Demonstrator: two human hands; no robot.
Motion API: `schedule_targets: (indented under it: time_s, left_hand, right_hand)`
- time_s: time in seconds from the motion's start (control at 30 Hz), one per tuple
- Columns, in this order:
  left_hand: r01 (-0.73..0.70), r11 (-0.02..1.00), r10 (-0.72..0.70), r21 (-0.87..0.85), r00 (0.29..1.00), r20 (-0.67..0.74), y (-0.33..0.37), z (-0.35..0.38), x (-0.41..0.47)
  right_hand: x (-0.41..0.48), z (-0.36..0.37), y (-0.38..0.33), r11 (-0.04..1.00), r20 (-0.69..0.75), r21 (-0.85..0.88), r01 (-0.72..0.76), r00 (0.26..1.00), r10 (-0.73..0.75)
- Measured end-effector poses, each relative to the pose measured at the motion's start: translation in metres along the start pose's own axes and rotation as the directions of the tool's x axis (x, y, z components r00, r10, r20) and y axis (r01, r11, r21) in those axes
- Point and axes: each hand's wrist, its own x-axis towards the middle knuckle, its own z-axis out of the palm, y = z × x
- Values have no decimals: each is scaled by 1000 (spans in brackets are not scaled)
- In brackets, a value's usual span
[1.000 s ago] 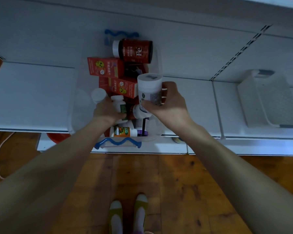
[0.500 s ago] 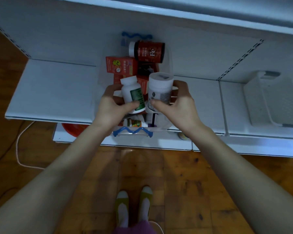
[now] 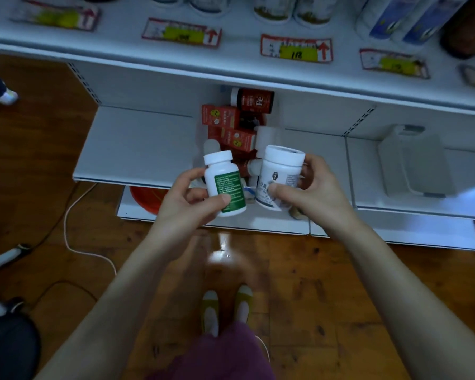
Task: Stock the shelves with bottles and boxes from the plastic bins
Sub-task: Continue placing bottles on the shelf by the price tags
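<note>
A wooden floor of brown boards is seen below, with a bright reflection on it. A white cable is laid over it in a curve at the left. A red round thing, perhaps a basin, is half hidden at floor level. Price labels with yellow fields and red arrows are fixed in a row above. Yellow-green shoes are seen at the bottom, and another person's white shoe at the left edge.

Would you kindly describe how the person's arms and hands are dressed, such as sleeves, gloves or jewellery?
The left forearm and right forearm are bare to the frame's edge, with no sleeve in view. The left hand and the right hand wear no gloves, and no ring, watch or bracelet shows on either.
</note>
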Motion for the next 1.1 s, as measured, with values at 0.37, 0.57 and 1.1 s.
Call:
schedule_targets:
  time_s: [0.37, 0.57, 1.1]
  left_hand:
    - [-112, 984, 123, -140, 990, 72, 81, -2, -68]
    - [-141, 956, 174, -257, 979, 110, 107, -8, -85]
    - [-304, 909, 299, -284, 952, -62, 159, -40, -87]
  right_hand:
    - [-40, -17, -98, 935, 46, 354, 22, 998, -41]
    - [-50, -19, -135, 797, 115, 604, -15, 991, -68]
    - [4, 21, -220, 958, 1, -51, 282, 959, -282]
